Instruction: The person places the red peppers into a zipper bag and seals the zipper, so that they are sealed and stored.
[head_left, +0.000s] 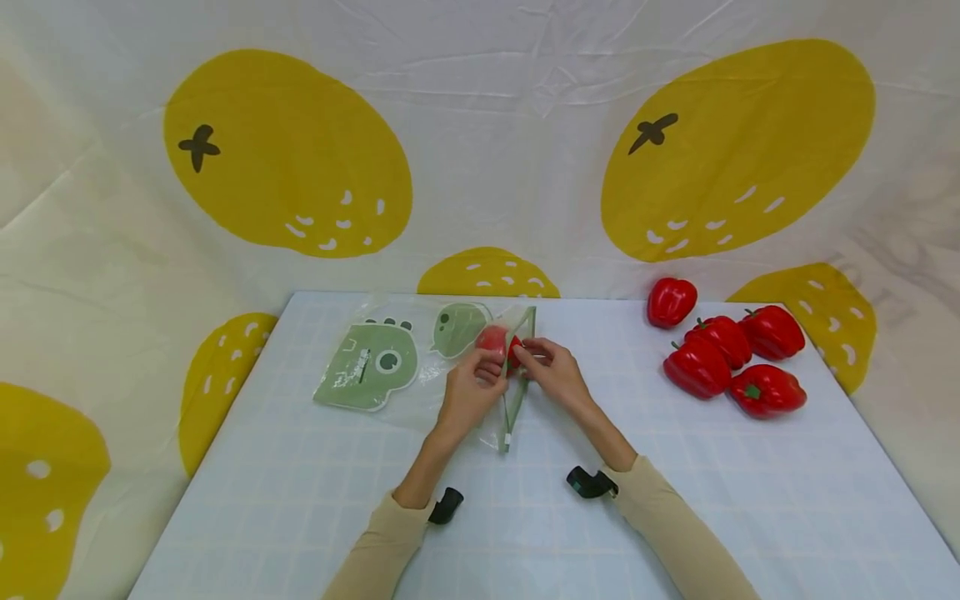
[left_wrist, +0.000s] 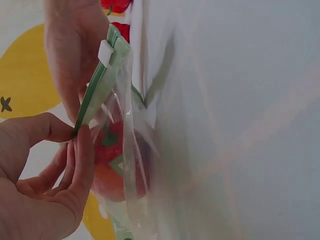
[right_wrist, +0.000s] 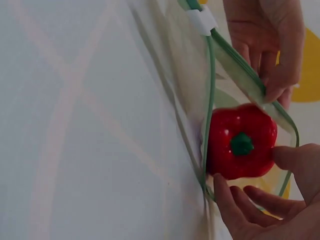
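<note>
A clear zip bag [head_left: 423,379] with green dinosaur prints lies on the table, its green-edged mouth held apart on the right. My left hand [head_left: 471,392] pinches the near rim of that mouth between thumb and fingers, as the left wrist view also shows. A glossy red bell pepper [right_wrist: 242,142] sits within the mouth, its green stem facing outward; through the plastic its body looks paler. My right hand [head_left: 557,375] holds this pepper, with the thumb [right_wrist: 287,157] on one side and fingertips on the other. A white slider [right_wrist: 202,20] sits at one end of the zip.
Several more red bell peppers [head_left: 697,368] are grouped at the right of the table [head_left: 600,550], one [head_left: 671,302] by its back edge. Behind hangs a pale cloth [head_left: 502,167] with large yellow fruit prints. A small black camera [head_left: 591,482] is worn at each wrist.
</note>
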